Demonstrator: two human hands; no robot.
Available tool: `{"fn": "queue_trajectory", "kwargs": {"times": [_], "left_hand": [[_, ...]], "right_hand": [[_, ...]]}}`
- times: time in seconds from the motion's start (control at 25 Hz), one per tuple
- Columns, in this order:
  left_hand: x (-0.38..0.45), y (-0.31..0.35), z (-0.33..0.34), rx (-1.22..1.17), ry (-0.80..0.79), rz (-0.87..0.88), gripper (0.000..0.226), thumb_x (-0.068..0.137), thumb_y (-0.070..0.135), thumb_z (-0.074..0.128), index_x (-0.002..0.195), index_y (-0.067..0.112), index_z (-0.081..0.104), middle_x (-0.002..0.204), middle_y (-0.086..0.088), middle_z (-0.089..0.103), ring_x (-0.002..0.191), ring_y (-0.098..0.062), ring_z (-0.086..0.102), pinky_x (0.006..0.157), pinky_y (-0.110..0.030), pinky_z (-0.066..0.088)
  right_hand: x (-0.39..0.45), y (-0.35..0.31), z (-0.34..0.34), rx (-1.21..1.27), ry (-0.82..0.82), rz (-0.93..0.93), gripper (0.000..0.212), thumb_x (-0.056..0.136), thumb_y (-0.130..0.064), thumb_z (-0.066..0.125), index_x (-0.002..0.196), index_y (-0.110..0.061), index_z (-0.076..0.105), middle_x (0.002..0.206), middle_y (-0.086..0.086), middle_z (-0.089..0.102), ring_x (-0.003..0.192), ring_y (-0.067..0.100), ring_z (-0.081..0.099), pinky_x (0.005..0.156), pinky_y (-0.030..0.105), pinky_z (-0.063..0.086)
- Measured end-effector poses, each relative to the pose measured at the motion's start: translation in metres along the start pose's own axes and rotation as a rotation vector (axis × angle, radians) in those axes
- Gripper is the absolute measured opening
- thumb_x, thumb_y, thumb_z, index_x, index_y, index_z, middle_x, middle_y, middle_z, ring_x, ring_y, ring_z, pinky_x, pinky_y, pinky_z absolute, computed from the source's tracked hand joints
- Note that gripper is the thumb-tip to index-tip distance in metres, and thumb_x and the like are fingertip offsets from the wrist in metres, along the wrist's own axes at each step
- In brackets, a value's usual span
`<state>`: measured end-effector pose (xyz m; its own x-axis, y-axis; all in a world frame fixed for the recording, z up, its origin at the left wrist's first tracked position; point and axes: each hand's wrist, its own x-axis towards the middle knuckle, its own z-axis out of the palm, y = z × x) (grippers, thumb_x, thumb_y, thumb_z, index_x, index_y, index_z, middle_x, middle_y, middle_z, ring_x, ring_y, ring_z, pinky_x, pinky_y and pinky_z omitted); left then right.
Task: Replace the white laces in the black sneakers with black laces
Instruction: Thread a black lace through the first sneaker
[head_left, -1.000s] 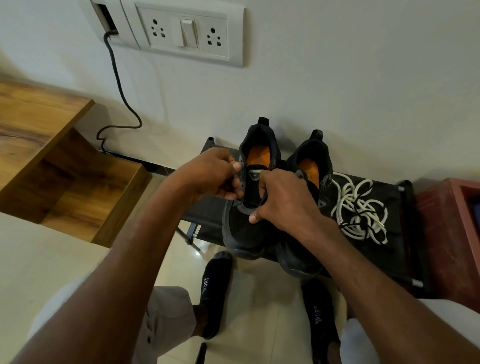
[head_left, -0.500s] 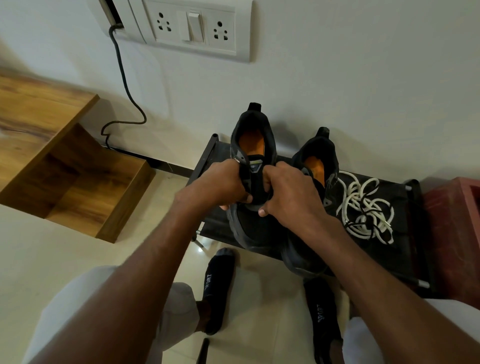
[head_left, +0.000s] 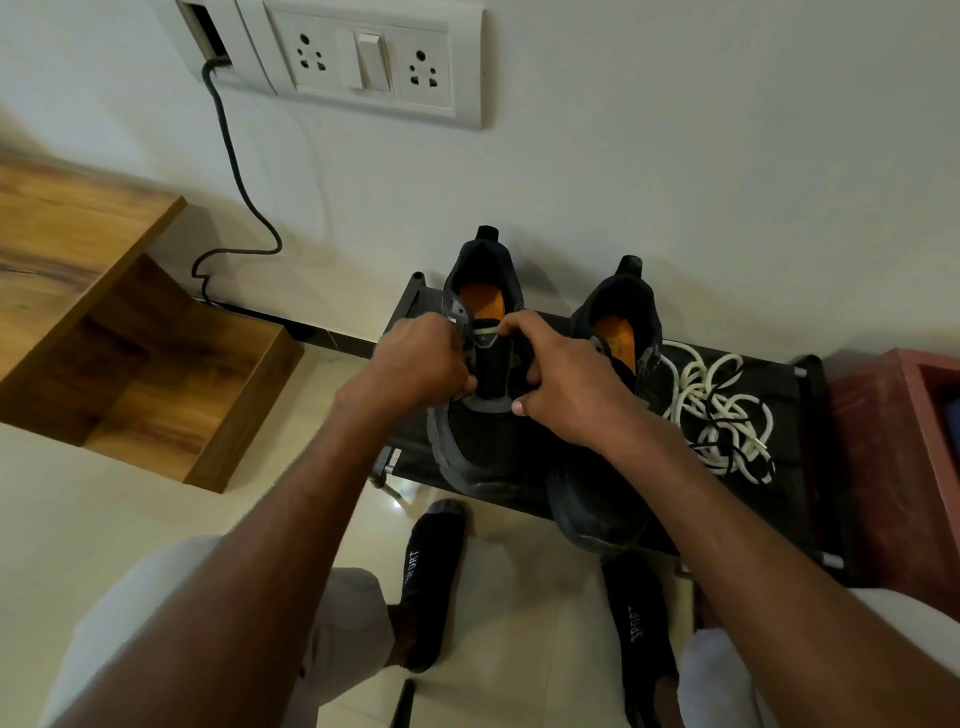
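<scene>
You are facing a plain pale wall with a white socket panel (head_left: 363, 62) high up, and below it a low black shoe rack (head_left: 789, 499) stands on a glossy tiled floor. At the centre, your two hands meet over the throat of the left sneaker (head_left: 480, 415). Your left hand (head_left: 421, 364) has its fingers curled in at the left row of eyelets; your right hand (head_left: 558, 384) is curled the same way at the right row, thumb low near the toe end. Each grip looks closed on the eyelet flap or a lace there, but the fingers hide which, and no black lace can be made out against the black shoe. Holding both sides this way probably spreads the opening and steadies the shoe for threading.

The shoe points its toe toward you, heel against the wall, orange insole showing, so the eyelets face up within easy reach. The right sneaker (head_left: 608, 415) stands just beside it, touching or nearly so, with no white lace visible in it. To the right on the rack lies a loose heap of white laces (head_left: 711, 410), with thin dark strands, likely black laces, tangled through it. That suggests removal is done and relacing is under way.

Further out, a wooden shelf unit (head_left: 130, 332) sits left, a dark cable (head_left: 234, 171) trails down the wall, and your feet in dark socks (head_left: 431, 577) rest on the floor.
</scene>
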<state>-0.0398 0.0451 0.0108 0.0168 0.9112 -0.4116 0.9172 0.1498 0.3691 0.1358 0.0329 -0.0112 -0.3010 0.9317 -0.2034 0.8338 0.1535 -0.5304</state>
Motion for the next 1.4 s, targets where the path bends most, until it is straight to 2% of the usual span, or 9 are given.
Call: {"fn": "queue_trajectory", "kwargs": {"times": [0.32,0.48,0.56,0.68,0.88,1.08,1.16,1.28,1.4], "left_hand": [[-0.022,-0.015,-0.044,-0.915,-0.110,0.099,0.013,0.105,0.013,0.057,0.092,0.010,0.056,0.098,-0.015,0.077,0.101,-0.030,0.075,0.082,-0.039,0.060],[-0.018,-0.013,-0.056,-1.498,0.073,0.198,0.024,0.109,0.019,0.048,0.085,0.017,0.047,0.071,-0.001,0.050,0.060,-0.015,0.054,0.065,-0.033,0.054],[-0.011,-0.017,-0.049,-0.913,0.233,0.049,0.025,0.106,0.033,0.056,0.089,0.015,0.051,0.073,0.002,0.050,0.059,-0.010,0.048,0.056,-0.027,0.042],[-0.003,-0.017,-0.013,0.024,-0.076,-0.034,0.038,0.092,0.051,0.072,0.091,0.015,0.060,0.085,-0.004,0.061,0.078,-0.016,0.058,0.060,-0.027,0.042],[0.000,-0.006,-0.004,0.016,-0.046,0.060,0.029,0.093,0.031,0.075,0.074,0.021,0.054,0.082,-0.001,0.060,0.083,-0.019,0.061,0.058,-0.025,0.037],[-0.017,0.006,-0.032,-0.993,0.111,0.411,0.019,0.106,0.018,0.056,0.095,0.003,0.054,0.077,-0.012,0.066,0.075,-0.027,0.066,0.071,-0.034,0.054],[-0.017,0.008,-0.035,-1.134,0.158,0.385,0.021,0.107,0.024,0.055,0.097,0.006,0.051,0.063,-0.003,0.052,0.059,-0.024,0.054,0.061,-0.034,0.048],[-0.002,-0.007,-0.024,-0.351,0.236,0.161,0.040,0.096,0.047,0.069,0.093,0.008,0.059,0.071,0.000,0.062,0.060,-0.012,0.056,0.057,-0.030,0.044],[0.002,-0.016,-0.002,0.132,-0.112,0.039,0.038,0.087,0.052,0.075,0.081,0.019,0.058,0.081,-0.004,0.063,0.072,-0.014,0.058,0.061,-0.028,0.044]], "right_hand": [[-0.004,-0.003,-0.004,0.038,-0.067,0.023,0.071,0.083,-0.048,0.083,0.139,-0.046,0.039,0.089,-0.010,0.059,0.087,0.018,0.067,0.081,0.044,0.060],[-0.004,-0.003,-0.005,-0.024,-0.009,-0.011,0.080,0.083,-0.037,0.086,0.146,-0.045,0.037,0.088,-0.011,0.059,0.089,0.019,0.069,0.082,0.042,0.061],[-0.003,-0.001,-0.006,-0.012,0.023,-0.019,0.083,0.083,-0.033,0.086,0.148,-0.046,0.036,0.087,-0.011,0.062,0.085,0.016,0.068,0.082,0.042,0.061],[-0.002,-0.001,-0.004,-0.005,0.014,-0.033,0.086,0.082,-0.037,0.087,0.149,-0.049,0.034,0.084,-0.009,0.064,0.080,0.013,0.067,0.078,0.042,0.061],[0.001,0.002,0.004,-0.043,-0.003,-0.056,0.084,0.085,-0.033,0.084,0.151,-0.046,0.035,0.084,-0.009,0.064,0.081,0.011,0.066,0.078,0.038,0.060],[0.002,0.009,0.004,-0.049,-0.039,-0.040,0.066,0.088,-0.029,0.082,0.144,-0.041,0.050,0.094,-0.014,0.058,0.094,0.016,0.066,0.082,0.038,0.058],[0.002,0.007,0.006,-0.020,-0.043,-0.058,0.063,0.088,-0.029,0.082,0.141,-0.044,0.052,0.091,-0.016,0.059,0.091,0.012,0.065,0.084,0.039,0.059],[0.002,0.005,0.008,0.019,-0.007,-0.082,0.065,0.086,-0.028,0.082,0.139,-0.048,0.050,0.085,-0.012,0.063,0.083,0.008,0.064,0.082,0.039,0.059],[0.004,0.005,0.009,0.011,0.033,-0.108,0.068,0.085,-0.025,0.084,0.137,-0.046,0.045,0.081,-0.010,0.065,0.078,0.008,0.065,0.078,0.041,0.061]]}}
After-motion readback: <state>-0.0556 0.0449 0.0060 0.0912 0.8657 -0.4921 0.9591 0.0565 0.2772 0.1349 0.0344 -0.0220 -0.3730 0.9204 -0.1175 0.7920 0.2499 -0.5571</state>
